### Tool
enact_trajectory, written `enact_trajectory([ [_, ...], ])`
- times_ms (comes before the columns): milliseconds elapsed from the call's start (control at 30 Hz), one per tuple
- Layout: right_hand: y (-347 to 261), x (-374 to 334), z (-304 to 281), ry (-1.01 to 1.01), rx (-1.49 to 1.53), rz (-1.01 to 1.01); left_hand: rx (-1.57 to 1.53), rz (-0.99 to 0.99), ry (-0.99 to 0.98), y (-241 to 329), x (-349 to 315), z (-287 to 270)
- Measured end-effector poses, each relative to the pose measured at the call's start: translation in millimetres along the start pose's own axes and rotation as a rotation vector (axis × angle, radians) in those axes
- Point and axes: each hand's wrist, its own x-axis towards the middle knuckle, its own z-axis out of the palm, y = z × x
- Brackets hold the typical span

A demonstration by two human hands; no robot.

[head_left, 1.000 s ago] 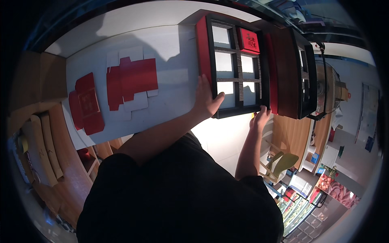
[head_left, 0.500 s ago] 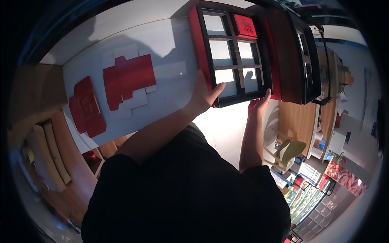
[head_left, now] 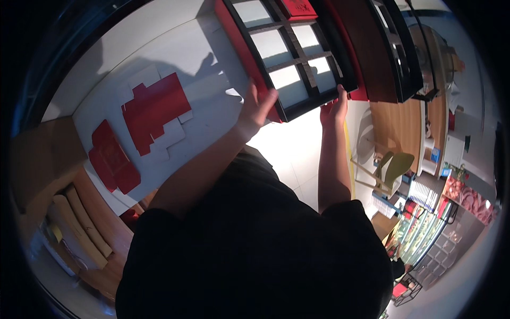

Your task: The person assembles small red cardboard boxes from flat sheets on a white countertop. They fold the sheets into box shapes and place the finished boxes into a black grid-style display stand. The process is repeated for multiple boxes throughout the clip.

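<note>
I am holding a big black tray [head_left: 297, 58] with both my hands. The tray is split into little square boxes by dark bars, and it has a red edge. It is lying on the white table [head_left: 175, 58], at the side far from me.

My left hand [head_left: 257, 106] is pressing on the near left corner of the tray. My fingers are spread wide and are touching the red edge there. I cannot tell if my thumb is going under the tray.

My right hand [head_left: 333, 109] is gripping the near right corner of the tray. My fingers are curling up around the black edge, so this hand is closing on the tray.

Most of the square boxes in the tray are showing a pale bottom. One small red box [head_left: 299, 8] is sitting in a square at the far end of the tray.

To the left of the tray, a flat red cardboard cutout [head_left: 155, 111] is lying on the table. Farther left of the tray, near the table's edge, another flat red cardboard piece [head_left: 112, 159] is lying too. They are well apart from my hands.
</note>
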Motion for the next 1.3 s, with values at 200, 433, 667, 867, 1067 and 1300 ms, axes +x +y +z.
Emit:
enact_trajectory([
  [200,4.3,4.5,3.0,0.096,0.052,-0.007,-0.286,-0.468,-0.022,-20.6,6.6,-23.6],
  [433,0.4,-5.5,7.7,0.147,0.021,-0.015,-0.423,-0.428,-0.067,-7.4,-2.2,-17.4],
  [667,8.0,-10.8,9.7,0.177,0.004,-0.069,-0.387,-0.418,-0.012,-23.5,1.8,-17.3],
  [867,6.1,-9.4,7.4,0.128,-0.096,-0.063,-0.365,-0.373,-0.040,-17.9,2.3,-15.2],
  [1067,-1.2,-5.7,7.4,0.065,-0.094,0.041,-0.428,-0.428,-0.078,-19.2,-2.6,-17.7],
  [1300,-12.6,-9.6,18.9,0.139,0.040,0.019,-0.349,-0.472,-0.024,-29.7,-5.5,-21.1],
])
